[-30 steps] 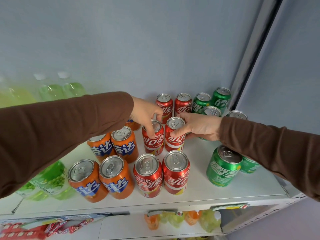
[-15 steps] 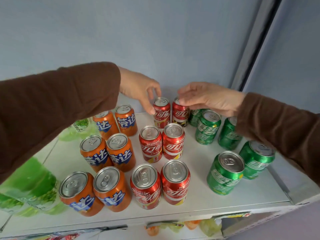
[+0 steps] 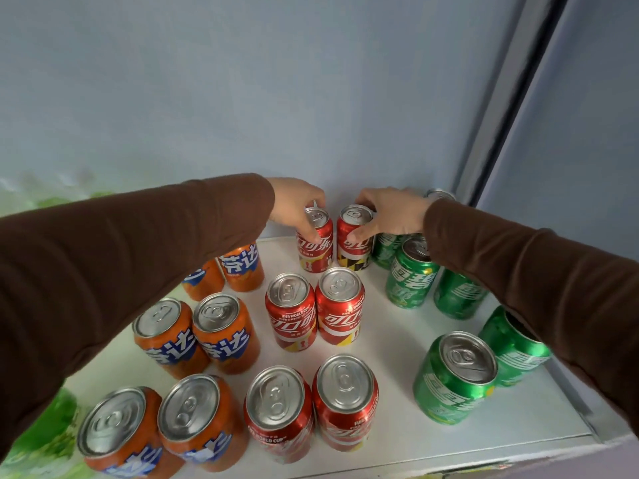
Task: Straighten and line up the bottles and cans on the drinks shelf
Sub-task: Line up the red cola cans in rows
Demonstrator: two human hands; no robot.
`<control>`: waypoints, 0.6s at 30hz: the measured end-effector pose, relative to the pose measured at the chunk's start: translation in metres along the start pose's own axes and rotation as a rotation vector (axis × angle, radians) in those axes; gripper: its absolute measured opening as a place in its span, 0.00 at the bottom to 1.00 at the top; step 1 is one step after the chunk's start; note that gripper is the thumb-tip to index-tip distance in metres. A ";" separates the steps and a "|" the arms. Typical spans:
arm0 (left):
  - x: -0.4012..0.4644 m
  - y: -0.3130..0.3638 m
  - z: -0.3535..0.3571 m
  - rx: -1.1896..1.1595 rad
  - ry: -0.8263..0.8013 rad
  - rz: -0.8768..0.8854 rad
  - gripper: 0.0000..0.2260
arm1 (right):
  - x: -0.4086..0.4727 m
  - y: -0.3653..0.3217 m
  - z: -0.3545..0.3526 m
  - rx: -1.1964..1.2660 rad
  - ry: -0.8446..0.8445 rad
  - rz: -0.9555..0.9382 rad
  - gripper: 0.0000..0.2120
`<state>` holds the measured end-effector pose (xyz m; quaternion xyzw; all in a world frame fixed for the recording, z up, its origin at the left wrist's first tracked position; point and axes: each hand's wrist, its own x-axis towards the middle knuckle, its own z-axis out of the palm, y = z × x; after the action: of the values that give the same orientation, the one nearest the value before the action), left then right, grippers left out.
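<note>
Two rear red cans at shelf (image 3: 397, 344) back edge: L hand (image 3: 294, 205) grips left can (image 3: 315, 245), R hand (image 3: 387, 212) grips right can (image 3: 354, 243), fingers curled on rims; judge: slide w/o tipping, square w/ red column in front.

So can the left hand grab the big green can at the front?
Probably not easily: the left hand grips a back-row red can, and the front green metal can stands far right, beneath the right arm.
</note>
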<state>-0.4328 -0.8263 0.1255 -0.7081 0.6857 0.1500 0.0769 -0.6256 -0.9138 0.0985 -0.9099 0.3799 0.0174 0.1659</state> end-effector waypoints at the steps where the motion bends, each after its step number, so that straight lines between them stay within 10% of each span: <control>1: 0.003 0.000 0.001 -0.002 0.001 0.007 0.30 | 0.002 0.001 0.001 0.003 -0.010 -0.001 0.35; 9: 0.003 -0.004 -0.008 -0.130 -0.007 0.008 0.19 | 0.004 0.007 0.009 0.087 0.096 0.024 0.29; 18: -0.039 -0.019 -0.074 -0.351 -0.087 -0.009 0.17 | -0.019 -0.019 -0.027 0.951 -0.033 -0.069 0.18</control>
<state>-0.4068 -0.8119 0.2063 -0.7064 0.6420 0.2976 -0.0177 -0.6283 -0.8968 0.1325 -0.7448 0.3127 -0.1492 0.5703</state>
